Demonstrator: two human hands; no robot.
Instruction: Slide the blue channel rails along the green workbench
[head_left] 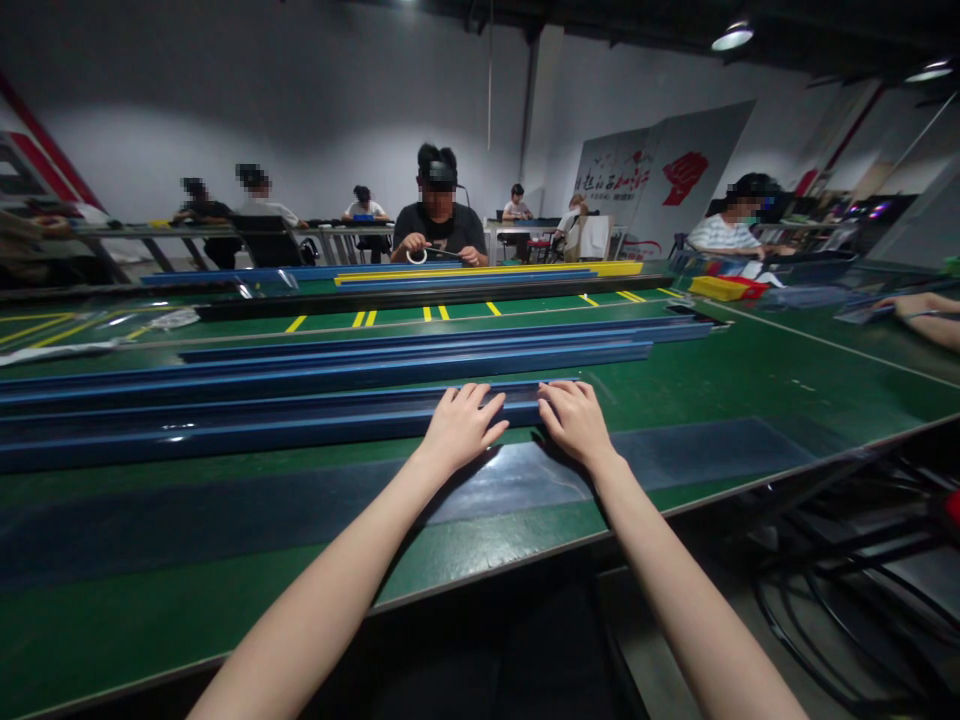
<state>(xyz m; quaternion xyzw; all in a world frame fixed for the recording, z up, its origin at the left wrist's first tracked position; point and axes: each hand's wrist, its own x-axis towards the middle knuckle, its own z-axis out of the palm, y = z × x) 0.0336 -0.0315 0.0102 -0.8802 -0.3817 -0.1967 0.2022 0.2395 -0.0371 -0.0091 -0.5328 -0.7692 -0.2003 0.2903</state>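
Forearms [322, 590] are extended, seemingly so the blue channel [285, 424] is steadied by the loosely spread left hand [461, 426] and curled right hand [577, 420], its grip unclear.

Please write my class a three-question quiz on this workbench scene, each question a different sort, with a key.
1. True or false: the left hand and the right hand are both at the nearest blue channel.

2. What colour is the tabletop?
A) red
B) green
C) white

3. Fill in "nearer" or "farther": the translucent strip lies ___ to the person than that channel.

Key: 1 true; 2 B; 3 nearer.
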